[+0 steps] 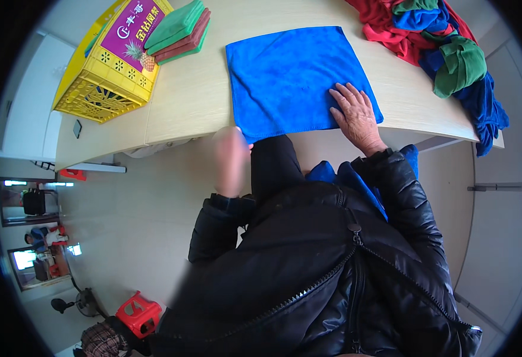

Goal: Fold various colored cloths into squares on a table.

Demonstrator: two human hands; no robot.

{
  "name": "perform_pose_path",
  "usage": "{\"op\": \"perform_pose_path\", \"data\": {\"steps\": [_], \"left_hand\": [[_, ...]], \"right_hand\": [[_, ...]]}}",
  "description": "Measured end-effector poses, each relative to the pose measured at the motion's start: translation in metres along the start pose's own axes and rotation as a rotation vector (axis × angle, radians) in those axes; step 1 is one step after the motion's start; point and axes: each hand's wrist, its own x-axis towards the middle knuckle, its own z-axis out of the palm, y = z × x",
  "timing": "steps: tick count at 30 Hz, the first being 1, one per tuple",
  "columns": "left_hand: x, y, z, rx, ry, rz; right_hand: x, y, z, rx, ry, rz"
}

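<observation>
- Head view, 11 o'clock: folded cloths (175,30), stacked.
- 10 o'clock: left hand (231,159) at the blue cloth (291,77)'s near corner; blurred, grip unclear.
- 12 o'clock: blue cloth spread, unfolded, on the counter (195,95).
- 2 o'clock: right hand (356,117) flat on it; beyond, crumpled heap (415,41), unfolded.

To our left, we see a yellow plastic crate (115,66) on a pale wooden table (195,95), with a dark phone (77,129) lying near it. Below, a red stool (148,315) stands near a black fan (87,302). White cabinets (505,250) line our right.
</observation>
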Motion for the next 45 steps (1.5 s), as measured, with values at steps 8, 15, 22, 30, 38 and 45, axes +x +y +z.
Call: {"op": "perform_pose_path", "data": {"steps": [8,15,22,30,38,45], "left_hand": [[0.001,0.009,0.003,-0.306,-0.123,-0.225],[0.003,0.01,0.002,-0.196,-0.078,-0.098],[0.003,0.007,0.002,-0.11,-0.061,-0.046],[-0.001,0.011,0.003,-0.173,-0.093,-0.104],[0.023,0.029,-0.002,-0.018,-0.101,-0.025],[0.095,0.037,-0.014,0.155,-0.055,0.199]], "right_hand": [[0.001,-0.008,-0.001,-0.014,0.0,-0.002],[0.001,-0.007,-0.002,-0.031,-0.013,0.015],[0.0,-0.011,-0.003,-0.013,-0.031,0.04],[-0.004,-0.007,-0.006,0.026,-0.052,0.031],[0.006,-0.014,-0.003,-0.05,-0.094,0.104],[0.033,-0.021,0.004,-0.048,-0.115,0.208]]}}
